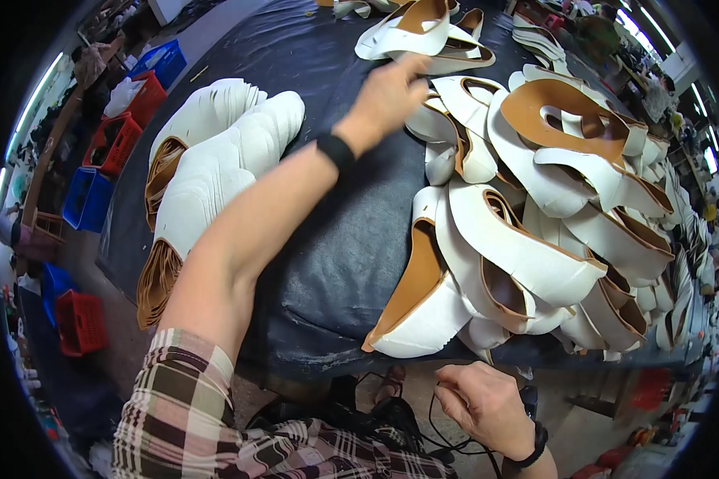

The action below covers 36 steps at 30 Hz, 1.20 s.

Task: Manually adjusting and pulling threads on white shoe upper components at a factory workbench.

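Observation:
My left hand [387, 97] reaches across to the far part of the table, thumb and forefinger apart. Its fingertips overlap the near edge of a white shoe upper [399, 40] with tan inside; whether they touch it I cannot tell. Low at the front, just off the table edge, my right hand [487, 403] is loosely curled, with nothing visible in it. Nearest to that hand is a curved upper [423, 323] in white and tan, at the front of a large overlapping heap of similar uppers [519, 239].
Two fanned stacks of white and tan pieces [204, 195] lie on the left of the dark-covered table [335, 279]. Red crates [116, 144] and blue crates [88, 198] stand on the floor beyond its left edge. Black cables [439, 435] hang below the front edge.

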Tool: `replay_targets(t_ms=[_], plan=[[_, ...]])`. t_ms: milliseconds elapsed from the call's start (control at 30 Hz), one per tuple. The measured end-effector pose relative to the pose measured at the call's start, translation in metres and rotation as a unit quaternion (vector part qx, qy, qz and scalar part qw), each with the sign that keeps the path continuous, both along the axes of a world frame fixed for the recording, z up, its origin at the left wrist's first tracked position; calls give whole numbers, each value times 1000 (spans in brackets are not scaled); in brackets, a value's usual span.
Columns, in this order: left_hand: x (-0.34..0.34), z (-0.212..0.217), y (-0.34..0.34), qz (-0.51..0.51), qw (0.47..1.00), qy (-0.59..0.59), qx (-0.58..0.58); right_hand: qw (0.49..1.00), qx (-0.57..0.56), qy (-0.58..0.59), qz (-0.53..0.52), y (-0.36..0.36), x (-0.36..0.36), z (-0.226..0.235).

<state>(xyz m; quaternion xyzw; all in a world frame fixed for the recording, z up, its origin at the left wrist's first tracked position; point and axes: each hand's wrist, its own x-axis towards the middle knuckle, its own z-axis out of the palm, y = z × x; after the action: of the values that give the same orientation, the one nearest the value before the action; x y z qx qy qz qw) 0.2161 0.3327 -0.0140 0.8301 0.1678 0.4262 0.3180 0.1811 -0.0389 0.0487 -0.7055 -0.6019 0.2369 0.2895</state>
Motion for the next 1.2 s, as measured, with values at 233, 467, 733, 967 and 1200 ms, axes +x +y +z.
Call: replay_targets(t_ms=[233,467,733,967,1200], plan=[[-10,-12,-71,-103,977,93,162,998,-9,29,52,-9,-8,-15],[-15,15,-88,-107,974,93,177,996,8,51,71,-44,-7,-16],[-72,87,-194,6,991,-129,-16,971,89,195,-109,-85,14,-14],[-147,54,-336,-167,861,38,-479,961,270,-5,-60,-65,9,-7],[-187,39,-366,-99,954,66,-275,959,261,92,-54,-79,-8,-41]])
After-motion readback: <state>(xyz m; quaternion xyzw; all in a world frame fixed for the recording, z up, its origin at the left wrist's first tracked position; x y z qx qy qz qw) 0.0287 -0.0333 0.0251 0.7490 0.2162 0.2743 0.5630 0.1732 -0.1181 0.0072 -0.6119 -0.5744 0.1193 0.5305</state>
